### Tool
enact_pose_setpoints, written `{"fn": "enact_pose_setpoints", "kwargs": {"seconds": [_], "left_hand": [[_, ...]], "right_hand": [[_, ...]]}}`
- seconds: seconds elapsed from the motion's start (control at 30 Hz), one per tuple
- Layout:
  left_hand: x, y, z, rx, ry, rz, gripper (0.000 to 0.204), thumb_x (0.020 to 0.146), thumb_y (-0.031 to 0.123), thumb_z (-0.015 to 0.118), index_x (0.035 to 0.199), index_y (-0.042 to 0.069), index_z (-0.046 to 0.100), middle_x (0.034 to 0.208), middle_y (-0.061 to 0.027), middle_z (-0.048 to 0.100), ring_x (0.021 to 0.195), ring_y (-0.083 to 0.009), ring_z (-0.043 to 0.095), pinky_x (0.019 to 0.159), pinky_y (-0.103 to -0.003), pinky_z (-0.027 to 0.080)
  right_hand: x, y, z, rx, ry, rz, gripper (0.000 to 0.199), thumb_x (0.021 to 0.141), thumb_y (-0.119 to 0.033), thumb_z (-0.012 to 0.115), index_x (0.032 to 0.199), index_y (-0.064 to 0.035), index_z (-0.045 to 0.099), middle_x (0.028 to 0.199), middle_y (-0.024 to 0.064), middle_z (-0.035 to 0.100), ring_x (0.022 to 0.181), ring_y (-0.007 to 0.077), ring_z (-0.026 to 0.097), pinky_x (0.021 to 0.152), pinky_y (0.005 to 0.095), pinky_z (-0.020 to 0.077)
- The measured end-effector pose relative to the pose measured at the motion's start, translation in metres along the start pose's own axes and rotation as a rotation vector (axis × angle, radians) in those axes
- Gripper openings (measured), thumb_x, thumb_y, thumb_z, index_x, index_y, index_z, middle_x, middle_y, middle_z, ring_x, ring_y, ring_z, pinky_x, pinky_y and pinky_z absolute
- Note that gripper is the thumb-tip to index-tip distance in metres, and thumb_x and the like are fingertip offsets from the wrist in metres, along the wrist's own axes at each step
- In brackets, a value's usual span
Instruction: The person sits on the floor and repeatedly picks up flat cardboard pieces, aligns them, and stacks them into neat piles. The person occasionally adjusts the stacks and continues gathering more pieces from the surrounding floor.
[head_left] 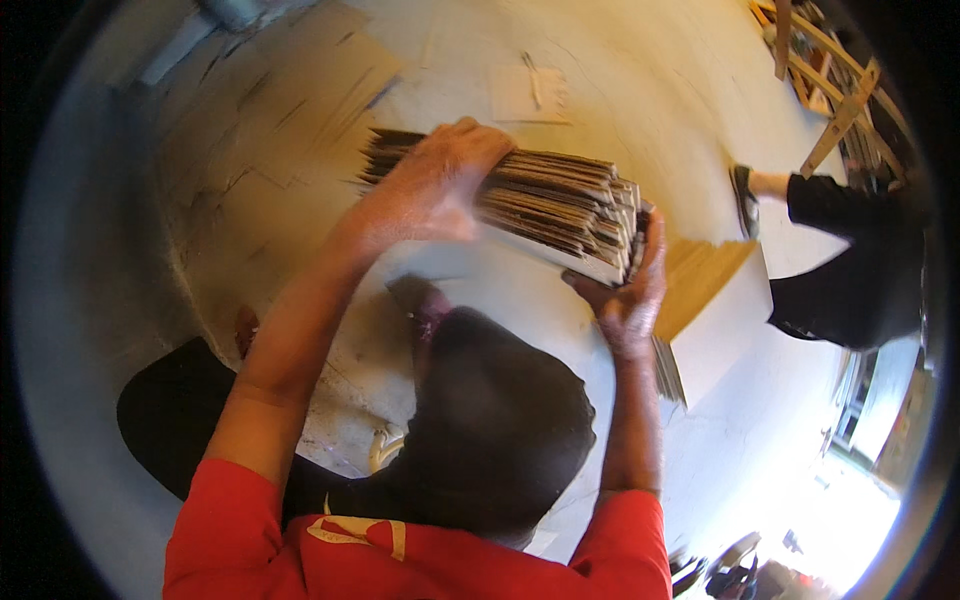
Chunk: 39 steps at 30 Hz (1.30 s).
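A thick stack of thin brown cardboard sheets (550, 195) is held up in front of me, its edges uneven at the right end. My left hand (450, 180) lies over the top of the stack near its left part, fingers curled over the far side. At the other end, my right hand (632, 295) grips the stack from the right and below, with the thumb under the near lower edge. Both hands are closed on this one stack. Some of the fingertips are hidden behind the sheets.
Another pile of cardboard sheets (708, 300) stands right of my right forearm. Flat sheets (270, 120) lie on the floor at far left. A small cardboard piece (530, 95) lies far ahead. Someone in black clothing (850, 265) is at right, below a wooden frame (840, 115).
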<state>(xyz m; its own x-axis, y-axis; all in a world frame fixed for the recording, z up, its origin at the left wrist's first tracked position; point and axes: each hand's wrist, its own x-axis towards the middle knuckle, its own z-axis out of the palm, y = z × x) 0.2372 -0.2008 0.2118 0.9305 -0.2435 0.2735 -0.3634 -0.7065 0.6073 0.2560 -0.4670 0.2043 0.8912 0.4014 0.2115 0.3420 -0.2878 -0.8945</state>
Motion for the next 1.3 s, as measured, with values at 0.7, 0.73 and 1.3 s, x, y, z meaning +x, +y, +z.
{"fn": "enact_pose_setpoints", "kwargs": {"seconds": [0.7, 0.73, 1.3], "left_hand": [[-0.026, -0.055, 0.121, 0.426, -0.181, 0.085, 0.049, 0.068, 0.000, 0.059, 0.116, 0.001, 0.046, 0.107, -0.0131, 0.053, 0.106, -0.0293, 0.049, 0.099, -0.044, 0.031], [-0.026, -0.059, 0.113, 0.477, -0.195, 0.054, 0.048, 0.068, 0.000, 0.059, 0.115, 0.001, 0.047, 0.107, -0.0132, 0.054, 0.106, -0.0294, 0.049, 0.098, -0.044, 0.032], [-0.006, -0.028, 0.145, 0.308, -0.254, 0.396, 0.025, 0.069, 0.011, 0.059, 0.092, 0.006, 0.052, 0.093, -0.0081, 0.054, 0.095, -0.0238, 0.052, 0.089, -0.036, 0.038]], "right_hand": [[-0.010, 0.099, 0.084, -1.092, -0.351, -0.284, 0.085, 0.068, -0.023, 0.073, 0.137, 0.0001, 0.031, 0.129, 0.0204, 0.043, 0.122, 0.0343, 0.039, 0.100, 0.0532, 0.0276], [-0.005, 0.112, 0.090, -1.170, -0.315, -0.347, 0.080, 0.070, -0.019, 0.071, 0.137, -0.0002, 0.032, 0.124, 0.0204, 0.046, 0.118, 0.0339, 0.043, 0.097, 0.0522, 0.0318], [-0.064, 0.059, 0.047, -0.898, -0.368, 0.155, 0.097, 0.057, -0.012, 0.076, 0.138, 0.0030, 0.025, 0.111, 0.0178, 0.048, 0.094, 0.0333, 0.050, 0.078, 0.0427, 0.0412]]}}
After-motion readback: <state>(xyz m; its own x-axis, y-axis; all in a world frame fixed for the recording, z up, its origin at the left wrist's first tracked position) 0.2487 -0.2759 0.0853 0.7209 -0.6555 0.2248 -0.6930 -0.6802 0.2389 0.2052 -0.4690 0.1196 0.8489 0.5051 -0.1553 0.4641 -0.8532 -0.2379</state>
